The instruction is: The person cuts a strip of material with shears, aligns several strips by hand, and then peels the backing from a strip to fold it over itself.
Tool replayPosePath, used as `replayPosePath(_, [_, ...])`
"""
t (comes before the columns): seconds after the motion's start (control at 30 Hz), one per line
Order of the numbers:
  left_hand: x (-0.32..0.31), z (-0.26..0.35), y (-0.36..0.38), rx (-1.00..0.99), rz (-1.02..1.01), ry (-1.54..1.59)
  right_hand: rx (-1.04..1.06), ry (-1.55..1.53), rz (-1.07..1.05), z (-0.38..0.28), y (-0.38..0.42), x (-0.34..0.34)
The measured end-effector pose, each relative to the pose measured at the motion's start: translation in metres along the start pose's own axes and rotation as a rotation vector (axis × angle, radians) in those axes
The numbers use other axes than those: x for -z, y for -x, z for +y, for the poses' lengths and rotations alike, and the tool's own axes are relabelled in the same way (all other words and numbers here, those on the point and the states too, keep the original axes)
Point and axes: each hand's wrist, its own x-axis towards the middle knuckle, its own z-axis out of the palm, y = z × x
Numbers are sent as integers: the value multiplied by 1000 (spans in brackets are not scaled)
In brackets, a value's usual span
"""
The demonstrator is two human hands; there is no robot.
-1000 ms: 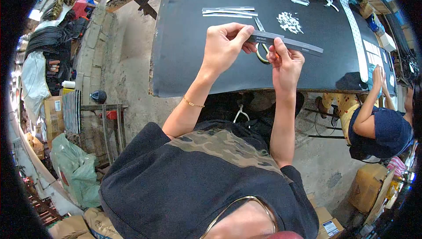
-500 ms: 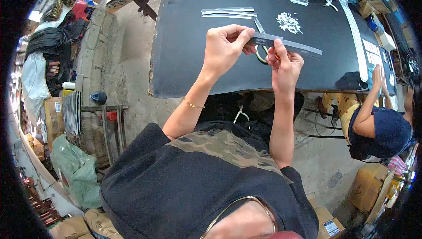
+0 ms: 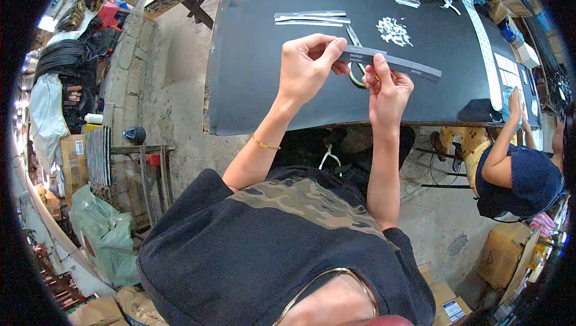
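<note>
Left hand point(image 3: 304, 69): pinching one end of dark printed strip point(image 3: 415, 68), thumb on top. Right hand point(image 3: 389, 93): thumb and fingers closed on its middle; far end free. Strip held above surface point(image 3: 249, 80); lettering mostly too small to read; single or overlapped layers, cannot tell. Fingertips behind strip partly hidden. Scissors point(image 3: 354, 36) lie beneath, partly covered by strip and right hand. White scraps point(image 3: 394, 31) beyond; individual shapes indistinct. Co-worker point(image 3: 521, 179) at right, face hidden.
</note>
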Motion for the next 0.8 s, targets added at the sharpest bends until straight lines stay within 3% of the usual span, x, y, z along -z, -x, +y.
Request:
replayPosePath(0.07, [0, -2, 0, 12, -6, 83, 14, -37, 12, 2, 0, -1])
replayPosePath(0.13, [1, -8, 4, 179, -130, 521, 27, -75, 23, 5, -1, -2])
replayPosePath(0.23, [-6, -18, 8, 182, -165, 402, 51, -126, -3, 8, -1, -3])
replayPosePath(0.4, [-26, -20, 10, 120, 33, 306, 53, -31, 75, 7, 2, -8])
replayPosePath(0.5, [-27, -21, 10, 83, 49, 256, 47, -4, 40, 7, 1, -1])
replayPosePath(0.8, [-22, -27, 10, 93, 24, 325, 13, -2, 77, 1, -2, 0])
